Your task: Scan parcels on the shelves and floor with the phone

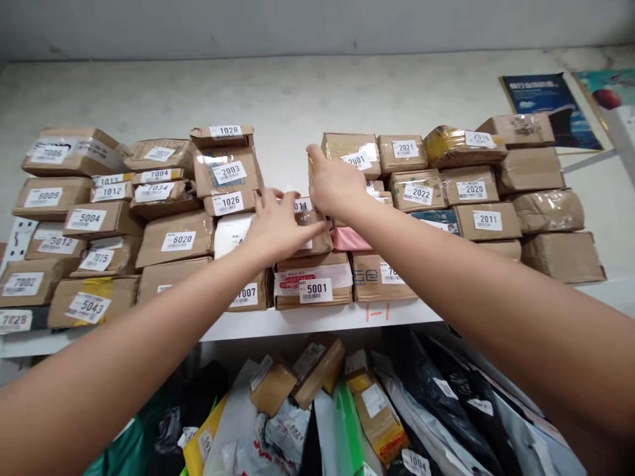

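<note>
My left hand (278,225) reaches to the middle of the shelf with its fingers apart. Its fingertips are at a small brown box (317,231) with a partly covered label, on top of the box labelled 5001 (316,268). Higher up, my right hand (337,182) has its fingers curled by the left side of the box labelled 2001 (354,149). What its fingers hold, if anything, is mostly hidden; a brownish edge shows beside them. Beneath this hand lies a pink package (351,239). Left of my left hand stand boxes labelled 1026 (228,202) and 2003 (228,173).
Stacks of labelled cardboard boxes line the white shelf (297,322) on both sides, such as 6020 (176,239) and 2020 (469,186). Below, bagged parcels (238,416) and small boxes (317,370) are packed together. Posters (550,109) hang at the right.
</note>
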Tool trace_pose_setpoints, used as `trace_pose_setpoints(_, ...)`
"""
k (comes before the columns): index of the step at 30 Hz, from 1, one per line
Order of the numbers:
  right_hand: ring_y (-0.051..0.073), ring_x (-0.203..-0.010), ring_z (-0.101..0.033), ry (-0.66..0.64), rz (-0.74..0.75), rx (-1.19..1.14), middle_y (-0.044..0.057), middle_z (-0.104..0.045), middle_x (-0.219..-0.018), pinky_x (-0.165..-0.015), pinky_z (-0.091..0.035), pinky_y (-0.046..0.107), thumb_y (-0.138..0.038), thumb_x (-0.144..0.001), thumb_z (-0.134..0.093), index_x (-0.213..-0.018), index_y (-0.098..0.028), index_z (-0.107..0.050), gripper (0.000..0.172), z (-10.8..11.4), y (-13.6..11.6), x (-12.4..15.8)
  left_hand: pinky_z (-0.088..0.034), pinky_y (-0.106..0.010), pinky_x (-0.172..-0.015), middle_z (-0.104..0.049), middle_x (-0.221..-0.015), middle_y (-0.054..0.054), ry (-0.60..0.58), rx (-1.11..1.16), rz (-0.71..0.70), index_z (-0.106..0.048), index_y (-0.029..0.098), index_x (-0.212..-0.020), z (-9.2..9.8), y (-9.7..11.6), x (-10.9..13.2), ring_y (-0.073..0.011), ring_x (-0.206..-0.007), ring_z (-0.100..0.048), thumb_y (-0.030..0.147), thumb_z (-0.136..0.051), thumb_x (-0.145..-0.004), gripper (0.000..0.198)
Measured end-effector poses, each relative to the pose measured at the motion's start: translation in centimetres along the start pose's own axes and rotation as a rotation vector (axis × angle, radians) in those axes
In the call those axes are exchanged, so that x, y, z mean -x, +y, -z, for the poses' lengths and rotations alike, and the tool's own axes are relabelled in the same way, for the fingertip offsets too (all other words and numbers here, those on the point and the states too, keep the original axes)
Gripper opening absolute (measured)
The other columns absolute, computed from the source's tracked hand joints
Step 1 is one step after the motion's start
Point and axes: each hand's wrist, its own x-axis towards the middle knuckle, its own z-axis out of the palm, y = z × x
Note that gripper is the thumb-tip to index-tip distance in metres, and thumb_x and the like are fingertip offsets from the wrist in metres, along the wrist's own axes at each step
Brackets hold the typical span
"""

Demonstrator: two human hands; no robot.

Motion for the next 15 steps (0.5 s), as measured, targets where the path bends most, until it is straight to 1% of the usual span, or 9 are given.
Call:
trace_pose_setpoints(1, 0.033, -0.087, -0.062, -0.017, -0.007, -0.007, 0.016, -0.064, -0.097, -0.072, -0.050, 0.048, -0.007, -0.078, -0.057, -0.141, -0.018, -0.034, 0.068, 0.2, -0.3, 0.1, -0.038, -0.054, -0.101, -0.037, -0.124, -0.015, -0.024, -0.001, 0.013, -0.048, 0.019, -0.127, -0.4, 0.6, 1.0, -0.0412, -0.127, -0.036, 0.078, -0.058, -0.067, 0.085)
trace_pose_setpoints(3, 0.034, -0.089, -0.062, -0.047, -0.010, -0.025, 0.017, -0.064, -0.098, -0.072, -0.050, 0.048, -0.011, -0.083, -0.051, -0.136, -0.016, -0.038, 0.055, 0.6, -0.8, 0.4, -0.042, -0.052, -0.096, -0.038, -0.122, -0.014, -0.037, -0.010, 0.046, -0.048, 0.020, -0.125, -1.0, 1.3, 2.3, -0.0413, -0.125, -0.037, 0.079, -0.064, -0.060, 0.089)
trace_pose_setpoints(5, 0.035, -0.090, -0.062, -0.069, -0.016, -0.054, 0.018, -0.064, -0.099, -0.072, -0.050, 0.048, -0.016, -0.085, -0.047, -0.135, -0.015, -0.037, 0.050, 0.8, -1.0, 0.8, -0.044, -0.051, -0.094, -0.040, -0.121, -0.014, 0.010, -0.033, 0.060, -0.047, 0.021, -0.124, -1.3, 1.7, 2.9, -0.0399, -0.122, -0.039, 0.076, -0.068, -0.057, 0.090)
trace_pose_setpoints(7, 0.035, -0.089, -0.062, -0.085, -0.006, -0.091, 0.018, -0.064, -0.099, -0.073, -0.050, 0.050, -0.020, -0.086, -0.044, -0.135, -0.014, -0.036, 0.049, 1.0, -0.9, 1.1, -0.046, -0.050, -0.091, -0.042, -0.119, -0.013, 0.063, -0.058, 0.062, -0.047, 0.020, -0.121, -1.5, 1.8, 3.1, -0.0384, -0.118, -0.041, 0.073, -0.070, -0.055, 0.088)
trace_pose_setpoints(9, 0.036, -0.088, -0.062, -0.100, 0.017, -0.134, 0.018, -0.064, -0.098, -0.075, -0.050, 0.053, -0.024, -0.087, -0.042, -0.135, -0.013, -0.034, 0.050, 1.0, -0.7, 1.4, -0.047, -0.048, -0.087, -0.043, -0.116, -0.012, 0.092, -0.066, 0.049, -0.048, 0.020, -0.115, -1.6, 1.8, 3.1, -0.0367, -0.117, -0.041, 0.072, -0.069, -0.056, 0.081)
trace_pose_setpoints(12, 0.036, -0.092, -0.062, -0.119, 0.078, -0.207, 0.018, -0.065, -0.100, -0.080, -0.048, 0.054, -0.026, -0.088, -0.039, -0.137, -0.011, -0.030, 0.052, 1.1, 0.1, 1.5, -0.046, -0.049, -0.087, -0.042, -0.118, -0.013, 0.085, -0.053, 0.034, -0.049, 0.020, -0.109, -1.6, 1.8, 3.2, -0.0359, -0.118, -0.040, 0.070, -0.067, -0.059, 0.073)
trace_pose_setpoints(15, 0.035, -0.096, -0.062, -0.158, 0.157, -0.267, 0.020, -0.064, -0.106, -0.084, -0.048, 0.051, -0.024, -0.086, -0.041, -0.136, -0.010, -0.028, 0.053, 1.2, 1.4, 1.0, -0.044, -0.053, -0.090, -0.040, -0.123, -0.015, 0.069, -0.046, 0.049, -0.047, 0.021, -0.111, -1.5, 1.9, 3.2, -0.0369, -0.120, -0.037, 0.067, -0.068, -0.060, 0.073)
